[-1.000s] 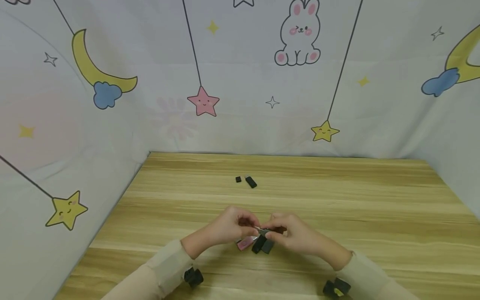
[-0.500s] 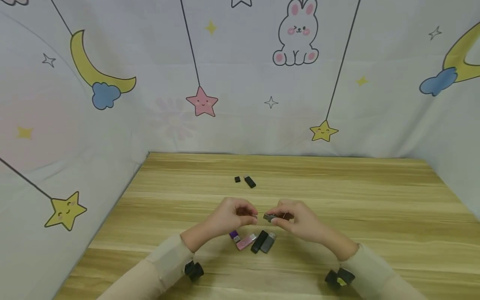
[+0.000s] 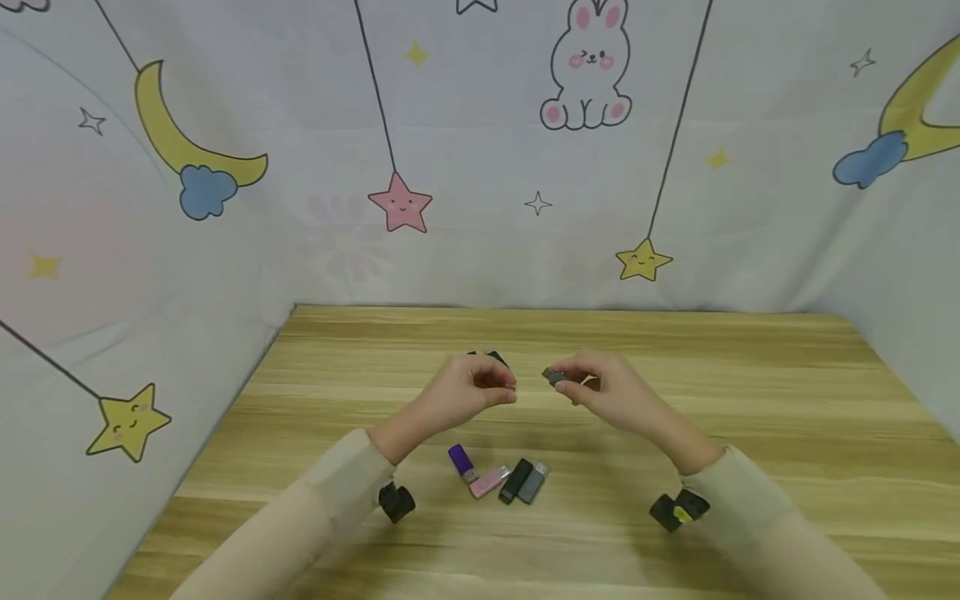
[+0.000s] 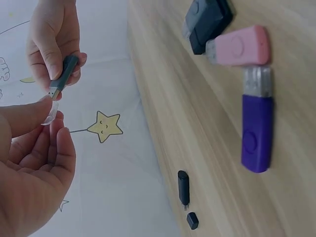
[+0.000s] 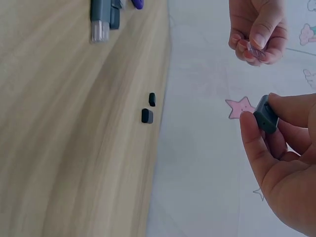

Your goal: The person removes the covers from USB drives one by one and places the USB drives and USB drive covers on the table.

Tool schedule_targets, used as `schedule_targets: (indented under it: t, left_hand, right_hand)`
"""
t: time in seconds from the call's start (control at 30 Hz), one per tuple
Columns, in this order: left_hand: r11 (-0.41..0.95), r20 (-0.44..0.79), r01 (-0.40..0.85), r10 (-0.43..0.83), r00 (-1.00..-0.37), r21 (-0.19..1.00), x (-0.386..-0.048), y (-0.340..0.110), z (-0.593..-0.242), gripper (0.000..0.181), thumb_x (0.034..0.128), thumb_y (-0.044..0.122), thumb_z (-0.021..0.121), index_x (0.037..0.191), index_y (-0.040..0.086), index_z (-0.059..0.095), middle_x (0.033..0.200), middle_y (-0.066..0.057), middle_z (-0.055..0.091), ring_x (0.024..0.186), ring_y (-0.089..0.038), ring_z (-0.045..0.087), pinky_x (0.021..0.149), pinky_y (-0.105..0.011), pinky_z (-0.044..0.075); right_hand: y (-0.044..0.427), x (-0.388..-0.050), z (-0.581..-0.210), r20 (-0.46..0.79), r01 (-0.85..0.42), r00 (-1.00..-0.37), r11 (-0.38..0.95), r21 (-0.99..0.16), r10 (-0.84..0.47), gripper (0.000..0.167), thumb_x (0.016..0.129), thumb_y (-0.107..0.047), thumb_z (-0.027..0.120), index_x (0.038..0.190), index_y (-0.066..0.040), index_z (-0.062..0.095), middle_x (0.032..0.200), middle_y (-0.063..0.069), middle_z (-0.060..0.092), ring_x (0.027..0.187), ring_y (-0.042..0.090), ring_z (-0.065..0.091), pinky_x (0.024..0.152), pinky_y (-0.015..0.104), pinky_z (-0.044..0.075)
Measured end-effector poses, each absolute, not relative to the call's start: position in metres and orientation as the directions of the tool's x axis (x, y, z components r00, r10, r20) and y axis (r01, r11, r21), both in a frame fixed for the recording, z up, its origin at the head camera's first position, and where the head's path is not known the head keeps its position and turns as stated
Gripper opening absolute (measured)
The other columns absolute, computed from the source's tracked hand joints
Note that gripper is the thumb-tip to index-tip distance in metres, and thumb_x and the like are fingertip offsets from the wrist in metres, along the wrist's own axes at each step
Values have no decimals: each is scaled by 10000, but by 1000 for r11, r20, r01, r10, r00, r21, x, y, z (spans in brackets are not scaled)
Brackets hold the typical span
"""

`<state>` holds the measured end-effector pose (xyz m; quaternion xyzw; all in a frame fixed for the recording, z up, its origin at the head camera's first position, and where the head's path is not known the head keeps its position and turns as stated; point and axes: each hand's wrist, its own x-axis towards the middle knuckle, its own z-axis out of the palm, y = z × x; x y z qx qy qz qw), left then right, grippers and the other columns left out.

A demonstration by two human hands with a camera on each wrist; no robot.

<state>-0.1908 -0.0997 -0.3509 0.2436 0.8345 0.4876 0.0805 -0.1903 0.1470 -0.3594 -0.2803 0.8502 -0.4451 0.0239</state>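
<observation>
In the head view, the pink drive [image 3: 491,482] lies on the table [image 3: 637,533] with the purple drive [image 3: 461,463] at its left end, the black drive [image 3: 516,481] just beside it on the right, and the grey drive [image 3: 535,482] beyond that. Past the pink drive, well apart from it, the far drive [image 3: 497,359] is partly hidden by the left hand [image 3: 467,392]. The right hand [image 3: 611,396], above and to the right of the pink drive, pinches a dark drive [image 3: 553,376].

In the left wrist view, the held drive shows its bare metal plug, while the left hand pinches a clear cap [image 4: 51,116]. Purple and pink drives wear clear caps; the far drive's small cap [image 4: 192,220] lies just beside it.

In the right wrist view, cap and held drive are apart, and the grey drive is capped. So two drives seem uncapped, one set down and one in hand; at least three look capped, and the black one I cannot tell.
</observation>
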Motion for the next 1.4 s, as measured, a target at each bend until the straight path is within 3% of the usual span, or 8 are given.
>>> schedule_targets:
  t: [0.33,0.63,0.93,1.4]
  left_hand:
    - [433,70,253,395,-916,865,-217,-92,-341,126,885,89,695,998,33,707,924,-62,696,828,-137,646,728,-269,538]
    - [450,73,230,340,-938,863,-241,-82,-335,169,890,115,696,1025,15,693,965,-80,690,876,-180,640,748,-288,533]
    - [480,78,213,286,-955,851,-261,-74,-338,175,905,155,685,1042,46,695,1012,-72,688,942,-203,638,817,-339,530]
    - [519,70,203,265,-962,831,-284,-62,-354,186,910,163,678,1060,55,697,1044,-78,682,984,-226,625,831,-361,528]
  right_hand:
    - [146,-215,-349,154,-359,-904,515,-778,-398,277,958,-111,600,1197,24,634,973,122,666,805,183,640,707,308,545]
    - [144,-237,-345,125,-291,-937,532,-795,-327,293,961,-163,606,1181,28,640,921,119,682,849,281,647,659,311,493]
    - [143,-256,-348,93,-239,-953,529,-814,-288,305,963,-183,606,1165,45,626,989,184,669,874,292,657,758,359,552]
    - [137,-281,-366,-6,-104,-976,493,-864,-216,352,983,-182,570,1247,49,581,1140,215,635,982,294,664,912,464,508]
